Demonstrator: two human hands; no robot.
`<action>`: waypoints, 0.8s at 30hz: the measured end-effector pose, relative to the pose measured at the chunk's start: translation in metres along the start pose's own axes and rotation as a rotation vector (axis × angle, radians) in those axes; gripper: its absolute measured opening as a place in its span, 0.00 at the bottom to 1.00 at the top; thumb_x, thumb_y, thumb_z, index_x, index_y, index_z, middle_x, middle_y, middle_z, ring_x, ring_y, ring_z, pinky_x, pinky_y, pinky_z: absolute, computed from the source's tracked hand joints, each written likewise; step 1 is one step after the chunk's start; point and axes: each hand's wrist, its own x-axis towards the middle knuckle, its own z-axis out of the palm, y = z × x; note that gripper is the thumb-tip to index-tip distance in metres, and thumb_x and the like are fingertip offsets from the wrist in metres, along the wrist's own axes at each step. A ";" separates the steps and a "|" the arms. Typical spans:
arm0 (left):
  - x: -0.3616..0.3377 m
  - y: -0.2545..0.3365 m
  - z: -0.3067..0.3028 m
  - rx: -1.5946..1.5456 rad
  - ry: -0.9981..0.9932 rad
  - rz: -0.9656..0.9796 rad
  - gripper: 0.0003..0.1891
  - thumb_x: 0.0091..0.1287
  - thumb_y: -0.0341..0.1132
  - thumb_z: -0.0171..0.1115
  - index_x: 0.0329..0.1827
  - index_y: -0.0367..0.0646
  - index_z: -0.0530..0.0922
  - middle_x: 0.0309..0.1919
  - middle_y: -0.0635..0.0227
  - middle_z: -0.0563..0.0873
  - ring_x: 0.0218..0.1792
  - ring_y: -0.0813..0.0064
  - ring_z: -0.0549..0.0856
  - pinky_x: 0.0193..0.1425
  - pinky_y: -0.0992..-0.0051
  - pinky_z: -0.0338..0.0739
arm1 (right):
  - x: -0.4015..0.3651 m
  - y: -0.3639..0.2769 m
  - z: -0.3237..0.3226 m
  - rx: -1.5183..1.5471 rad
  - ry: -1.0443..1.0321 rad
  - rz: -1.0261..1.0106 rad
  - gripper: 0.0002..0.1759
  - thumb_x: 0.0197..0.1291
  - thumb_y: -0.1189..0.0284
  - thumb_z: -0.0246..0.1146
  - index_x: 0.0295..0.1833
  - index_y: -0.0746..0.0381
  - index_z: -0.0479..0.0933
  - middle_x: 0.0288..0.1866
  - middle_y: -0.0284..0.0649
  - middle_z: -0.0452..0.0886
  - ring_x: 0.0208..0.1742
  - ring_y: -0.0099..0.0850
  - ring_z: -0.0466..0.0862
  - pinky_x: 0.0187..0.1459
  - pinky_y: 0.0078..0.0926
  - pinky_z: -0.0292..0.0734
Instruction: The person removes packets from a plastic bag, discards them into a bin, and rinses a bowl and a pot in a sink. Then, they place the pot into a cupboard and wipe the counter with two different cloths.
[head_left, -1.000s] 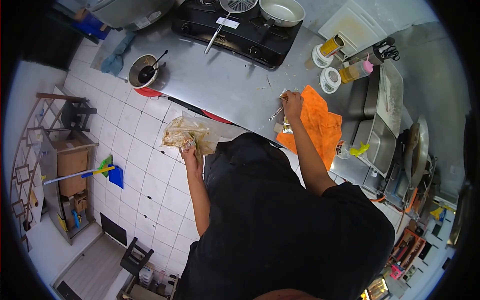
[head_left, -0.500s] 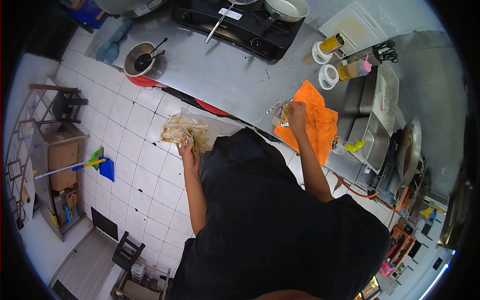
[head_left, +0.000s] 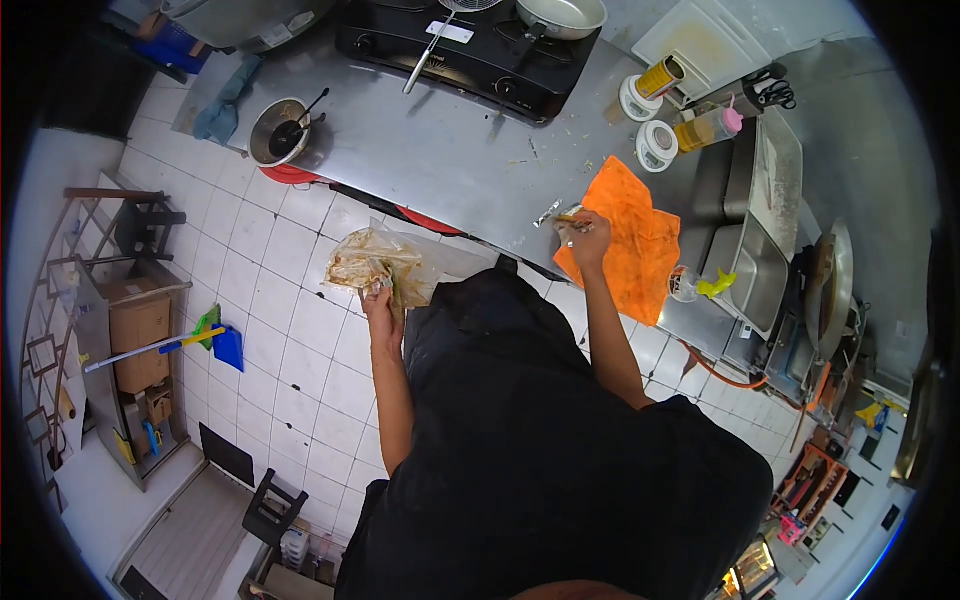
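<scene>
My left hand (head_left: 381, 308) grips a crumpled, brown-stained clear plastic bag (head_left: 362, 258), held over the floor beside the counter's front edge. At that edge my right hand (head_left: 588, 238) is closed on a small piece of foil wrapper (head_left: 570, 218), partly covered by the fingers. Just left of this hand, a strip of foil (head_left: 547, 213) lies on the steel counter. An orange cloth (head_left: 630, 245) is spread under and to the right of my right hand.
On the counter (head_left: 420, 150) stand a metal bowl (head_left: 279, 132), a black gas stove (head_left: 470, 60), two white scales (head_left: 656, 146) and an oil bottle (head_left: 708, 128). A spray bottle (head_left: 686, 284) is near the sink (head_left: 757, 280). Stools and a broom are at left.
My right hand has moved slightly with the foil wrapper, lifting it a little off the counter edge. My left hand still holds the bag. The view has shifted slightly.
</scene>
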 end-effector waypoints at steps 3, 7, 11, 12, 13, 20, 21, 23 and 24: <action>0.007 -0.006 -0.011 -0.042 -0.023 -0.027 0.25 0.68 0.24 0.55 0.66 0.52 0.63 0.58 0.66 0.78 0.57 0.68 0.80 0.61 0.64 0.77 | 0.014 0.000 0.000 0.102 0.036 0.055 0.16 0.38 0.83 0.72 0.36 0.63 0.80 0.43 0.42 0.76 0.45 0.35 0.79 0.46 0.31 0.78; 0.000 -0.006 -0.004 -0.022 -0.009 0.004 0.26 0.68 0.24 0.56 0.68 0.49 0.61 0.58 0.65 0.78 0.57 0.67 0.80 0.61 0.63 0.77 | 0.015 0.004 0.025 0.136 0.091 -0.020 0.16 0.40 0.84 0.69 0.39 0.63 0.79 0.47 0.45 0.75 0.48 0.39 0.78 0.50 0.34 0.75; 0.000 -0.008 -0.009 -0.021 -0.023 -0.029 0.24 0.68 0.24 0.56 0.66 0.48 0.62 0.57 0.64 0.78 0.55 0.66 0.80 0.60 0.63 0.78 | -0.001 -0.016 0.055 -0.112 0.100 -0.123 0.18 0.48 0.76 0.65 0.48 0.62 0.76 0.57 0.52 0.71 0.60 0.49 0.68 0.59 0.44 0.65; 0.000 -0.007 -0.008 -0.021 -0.022 -0.024 0.24 0.68 0.24 0.56 0.66 0.48 0.62 0.57 0.64 0.78 0.55 0.66 0.80 0.60 0.63 0.78 | -0.005 -0.021 0.060 -0.193 0.138 -0.140 0.19 0.51 0.74 0.64 0.52 0.63 0.75 0.61 0.56 0.66 0.62 0.53 0.65 0.62 0.48 0.62; -0.002 -0.007 -0.007 -0.006 -0.012 -0.023 0.24 0.68 0.24 0.55 0.66 0.48 0.62 0.57 0.64 0.78 0.55 0.66 0.81 0.60 0.63 0.78 | -0.007 -0.026 0.063 -0.197 0.114 -0.135 0.22 0.54 0.69 0.63 0.54 0.65 0.72 0.63 0.61 0.61 0.65 0.57 0.60 0.65 0.51 0.59; -0.012 -0.007 0.010 0.037 0.014 -0.014 0.21 0.68 0.26 0.55 0.63 0.39 0.65 0.53 0.62 0.80 0.51 0.68 0.82 0.57 0.68 0.79 | -0.009 -0.063 0.055 -0.212 0.109 -0.074 0.23 0.53 0.68 0.67 0.54 0.63 0.73 0.64 0.60 0.61 0.66 0.57 0.60 0.66 0.50 0.60; -0.011 -0.009 0.008 0.054 0.007 -0.016 0.19 0.68 0.26 0.55 0.61 0.37 0.67 0.51 0.61 0.81 0.50 0.68 0.83 0.57 0.68 0.79 | -0.007 -0.054 0.054 -0.185 0.056 -0.112 0.21 0.51 0.72 0.67 0.52 0.62 0.75 0.63 0.58 0.63 0.66 0.55 0.61 0.66 0.48 0.60; -0.003 -0.016 -0.006 0.048 -0.036 -0.026 0.19 0.70 0.25 0.55 0.64 0.40 0.67 0.56 0.61 0.79 0.52 0.68 0.83 0.56 0.67 0.81 | -0.001 -0.042 0.050 -0.151 0.003 -0.150 0.19 0.50 0.76 0.66 0.51 0.62 0.76 0.63 0.55 0.65 0.66 0.53 0.62 0.66 0.46 0.61; -0.003 -0.014 -0.004 0.051 -0.035 -0.022 0.19 0.70 0.25 0.55 0.64 0.40 0.67 0.56 0.61 0.79 0.52 0.68 0.83 0.56 0.67 0.81 | 0.002 -0.038 0.047 -0.148 -0.018 -0.167 0.18 0.48 0.81 0.65 0.49 0.62 0.77 0.60 0.52 0.67 0.63 0.50 0.67 0.63 0.43 0.65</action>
